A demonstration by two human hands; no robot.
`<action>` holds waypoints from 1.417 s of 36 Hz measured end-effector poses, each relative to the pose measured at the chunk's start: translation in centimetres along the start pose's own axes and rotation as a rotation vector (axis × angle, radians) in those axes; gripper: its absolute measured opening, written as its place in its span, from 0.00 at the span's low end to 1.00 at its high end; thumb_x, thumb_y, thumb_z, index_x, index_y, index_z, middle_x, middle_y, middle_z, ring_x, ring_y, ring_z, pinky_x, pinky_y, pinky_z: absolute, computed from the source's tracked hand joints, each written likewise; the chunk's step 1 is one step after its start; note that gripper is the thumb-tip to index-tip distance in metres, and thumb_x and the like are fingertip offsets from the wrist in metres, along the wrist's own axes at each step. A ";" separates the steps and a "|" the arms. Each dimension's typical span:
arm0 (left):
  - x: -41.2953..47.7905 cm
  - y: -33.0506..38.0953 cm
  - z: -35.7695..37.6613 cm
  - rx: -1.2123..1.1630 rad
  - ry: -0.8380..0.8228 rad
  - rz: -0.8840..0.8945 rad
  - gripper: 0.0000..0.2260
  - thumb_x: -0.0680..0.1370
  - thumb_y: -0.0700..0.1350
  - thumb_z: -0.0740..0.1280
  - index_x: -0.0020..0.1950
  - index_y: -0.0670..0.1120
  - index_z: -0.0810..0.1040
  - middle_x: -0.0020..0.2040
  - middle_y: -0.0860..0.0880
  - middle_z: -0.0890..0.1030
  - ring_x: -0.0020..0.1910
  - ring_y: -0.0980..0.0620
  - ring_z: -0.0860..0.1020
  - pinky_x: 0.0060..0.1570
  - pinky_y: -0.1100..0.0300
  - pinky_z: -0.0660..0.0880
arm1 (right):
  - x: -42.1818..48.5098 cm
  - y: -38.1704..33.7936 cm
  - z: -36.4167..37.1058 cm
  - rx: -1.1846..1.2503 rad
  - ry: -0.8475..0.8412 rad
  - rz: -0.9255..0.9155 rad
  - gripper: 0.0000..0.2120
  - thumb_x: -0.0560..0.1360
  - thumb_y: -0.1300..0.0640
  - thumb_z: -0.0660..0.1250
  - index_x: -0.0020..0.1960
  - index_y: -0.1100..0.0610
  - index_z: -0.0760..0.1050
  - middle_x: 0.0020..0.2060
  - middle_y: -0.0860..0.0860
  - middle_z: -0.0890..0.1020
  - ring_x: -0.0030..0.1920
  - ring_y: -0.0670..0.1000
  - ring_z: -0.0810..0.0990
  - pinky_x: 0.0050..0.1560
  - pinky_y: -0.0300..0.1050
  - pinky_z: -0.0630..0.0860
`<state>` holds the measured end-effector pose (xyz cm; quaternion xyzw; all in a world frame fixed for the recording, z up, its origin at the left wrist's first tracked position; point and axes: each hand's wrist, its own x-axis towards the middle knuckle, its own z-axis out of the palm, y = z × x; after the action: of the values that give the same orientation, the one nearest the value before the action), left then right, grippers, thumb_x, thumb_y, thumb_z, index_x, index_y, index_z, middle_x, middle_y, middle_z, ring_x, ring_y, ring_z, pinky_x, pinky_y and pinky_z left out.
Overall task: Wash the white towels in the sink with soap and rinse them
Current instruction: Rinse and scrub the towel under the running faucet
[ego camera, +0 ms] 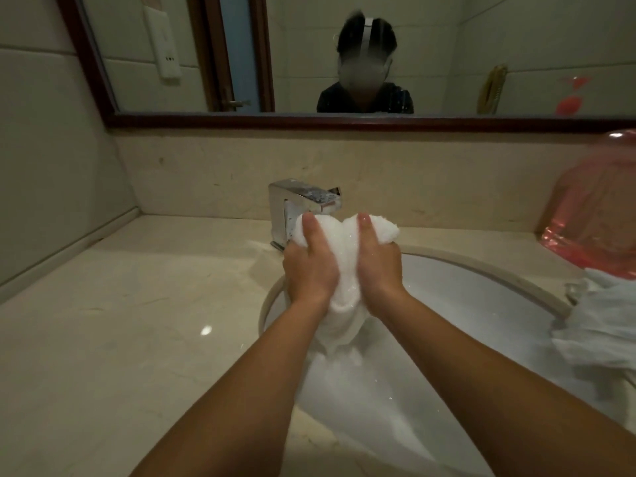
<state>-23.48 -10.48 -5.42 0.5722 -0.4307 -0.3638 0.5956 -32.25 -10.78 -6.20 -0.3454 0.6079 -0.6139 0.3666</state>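
The beige countertop [103, 304] occupies the left of the scene. The chrome faucet [296, 204] stands at the far rim of the sink [481, 280]. The left hand [309, 266] grips the left side of the white towel [344, 270], fingers curled round it. The right hand [378, 263] grips the right side likewise. The towel is bunched between both hands, raised above the basin just below the spout; its lower end hangs into the sink. A second white cloth [602, 325] lies on the right rim, beneath a pink container [595, 215].
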 end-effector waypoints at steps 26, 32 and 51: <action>1.0 -0.8 -1.4 0.008 -0.124 0.255 0.22 0.82 0.64 0.54 0.53 0.50 0.80 0.47 0.52 0.85 0.46 0.52 0.83 0.45 0.58 0.77 | 1.4 0.7 -2.9 0.272 -0.312 0.120 0.33 0.71 0.31 0.72 0.63 0.55 0.84 0.55 0.57 0.88 0.57 0.60 0.88 0.68 0.63 0.79; 1.7 -0.9 -1.7 -0.071 -0.297 -0.097 0.42 0.74 0.82 0.54 0.61 0.46 0.81 0.62 0.47 0.83 0.60 0.48 0.82 0.65 0.48 0.76 | 0.6 0.1 -2.9 0.514 -0.457 0.215 0.30 0.84 0.38 0.60 0.69 0.62 0.80 0.62 0.65 0.84 0.65 0.67 0.83 0.73 0.65 0.74; 2.2 -1.3 -1.4 -0.350 -0.104 -0.295 0.54 0.53 0.90 0.61 0.63 0.51 0.82 0.56 0.46 0.87 0.54 0.42 0.86 0.57 0.41 0.83 | 1.5 1.2 -0.9 0.197 -0.232 0.182 0.35 0.75 0.24 0.62 0.62 0.52 0.82 0.53 0.53 0.89 0.54 0.58 0.88 0.61 0.61 0.83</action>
<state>-21.30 -12.07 -6.48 0.4974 -0.3031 -0.5449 0.6031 -33.70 -11.63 -7.45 -0.3196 0.5271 -0.5907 0.5206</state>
